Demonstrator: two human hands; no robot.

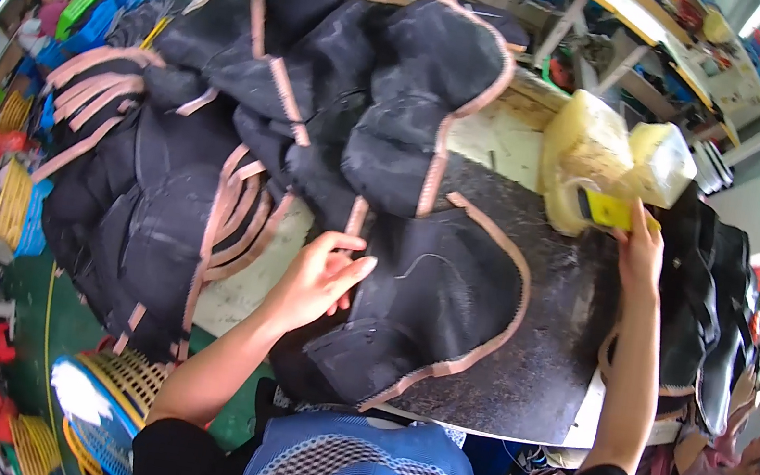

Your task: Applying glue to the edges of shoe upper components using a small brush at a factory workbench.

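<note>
My left hand (321,273) rests over black fabric pieces, its thumb and index finger apart beside a pink-edged seam. Just right of it lies a curved black fabric panel (441,290) with a pink zigzag-edged trim and a loose pale thread on it. Farther away, a larger black piece (326,65) with the same trim is spread over the table. My right hand (640,250) grips a flat yellow tool (609,210) with a dark end; its exact kind is unclear. That tool is held at a yellowed, stained plastic container (587,145).
A dark, stained board (553,320) covers the table's near right part. More black trimmed pieces (134,193) pile up at the left, others (698,292) at the right. Plastic baskets (109,404) stand at lower left. Another person (707,468) is at the lower right.
</note>
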